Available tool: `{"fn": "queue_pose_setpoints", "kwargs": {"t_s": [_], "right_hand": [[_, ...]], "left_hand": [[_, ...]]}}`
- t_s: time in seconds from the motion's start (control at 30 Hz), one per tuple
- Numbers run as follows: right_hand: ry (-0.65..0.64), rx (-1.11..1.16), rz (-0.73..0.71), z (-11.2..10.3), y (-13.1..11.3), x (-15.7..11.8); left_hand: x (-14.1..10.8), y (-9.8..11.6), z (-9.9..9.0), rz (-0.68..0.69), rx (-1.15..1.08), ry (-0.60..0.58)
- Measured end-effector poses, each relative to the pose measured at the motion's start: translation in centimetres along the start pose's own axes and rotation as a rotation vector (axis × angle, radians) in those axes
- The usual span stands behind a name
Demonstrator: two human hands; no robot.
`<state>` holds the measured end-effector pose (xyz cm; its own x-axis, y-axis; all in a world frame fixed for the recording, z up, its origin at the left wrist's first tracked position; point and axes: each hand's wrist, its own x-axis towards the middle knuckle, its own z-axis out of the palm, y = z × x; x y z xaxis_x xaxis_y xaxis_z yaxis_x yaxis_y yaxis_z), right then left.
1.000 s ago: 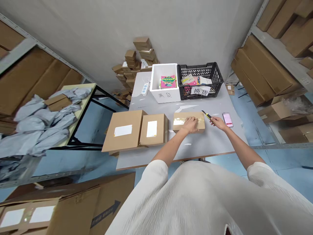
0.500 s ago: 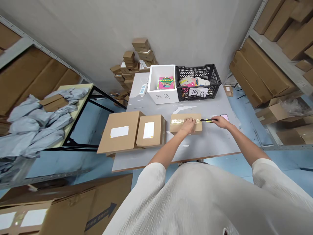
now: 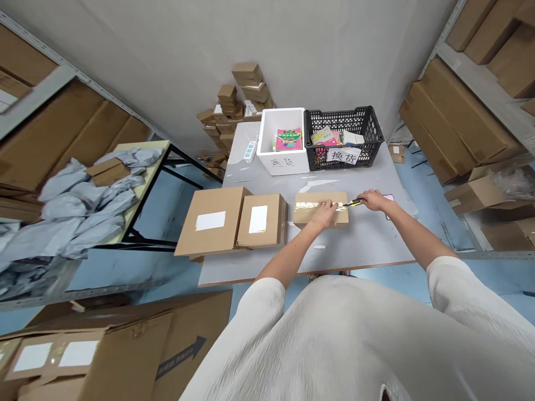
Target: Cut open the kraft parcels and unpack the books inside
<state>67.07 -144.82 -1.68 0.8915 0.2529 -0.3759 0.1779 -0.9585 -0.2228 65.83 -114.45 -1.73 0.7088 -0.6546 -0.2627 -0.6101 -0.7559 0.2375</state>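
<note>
A small cardboard box sealed with shiny tape lies on the grey table in front of me. My left hand rests on its top with the fingers spread over the cardboard, pressing it down. My right hand is closed around a black and yellow box cutter, whose tip meets the right end of the taped seam. Partly behind my right wrist lies a phone with a pink screen. Left of the small box stand two larger closed boxes, a medium one and a big one, each with a white label.
At the table's back stand a white foam box and a black plastic crate, both holding books. A power strip lies beside them. Shelves with cartons flank both sides; grey parcels cover a side table.
My right hand has moved slightly up and tilted the box cutter, its tip still at the box's right end. My left hand stays on the box. The whole view has shifted a little.
</note>
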Motion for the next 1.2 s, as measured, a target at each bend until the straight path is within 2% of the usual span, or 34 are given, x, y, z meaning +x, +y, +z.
{"fn": "queue_pose_setpoints", "kwargs": {"t_s": [0.1, 0.23, 0.47, 0.7, 0.83, 0.93, 1.07, 1.2], "right_hand": [[-0.094, 0.086, 0.046, -0.3, 0.6, -0.2], [-0.219, 0.317, 0.085, -0.1, 1.3, -1.3], [-0.321, 0.585, 0.130, 1.7, 0.9, -3.9], [-0.162, 0.727, 0.095, 2.7, 2.1, -5.7], [-0.160, 0.869, 0.127, 2.4, 1.6, -6.8], [-0.105, 0.903, 0.190, 2.0, 0.8, -7.4], [0.044, 0.766, 0.136, 2.0, -0.2, -7.8], [0.160, 0.506, 0.055, 2.7, -1.1, -8.2]], "left_hand": [[0.0, 0.0, 0.0, 0.014, -0.014, 0.004], [-0.2, 0.1, -0.1, 0.020, -0.021, 0.006], [-0.2, 0.2, -0.4, -0.021, -0.040, 0.003], [-0.6, -0.3, -0.3, -0.006, -0.097, 0.021], [-0.5, -0.5, -0.2, -0.029, -0.167, 0.091], [0.3, -0.5, -0.1, -0.093, -0.200, 0.162], [1.6, -0.5, 0.2, -0.158, -0.179, 0.209], [2.5, -0.9, 0.7, -0.168, -0.175, 0.181]]}}
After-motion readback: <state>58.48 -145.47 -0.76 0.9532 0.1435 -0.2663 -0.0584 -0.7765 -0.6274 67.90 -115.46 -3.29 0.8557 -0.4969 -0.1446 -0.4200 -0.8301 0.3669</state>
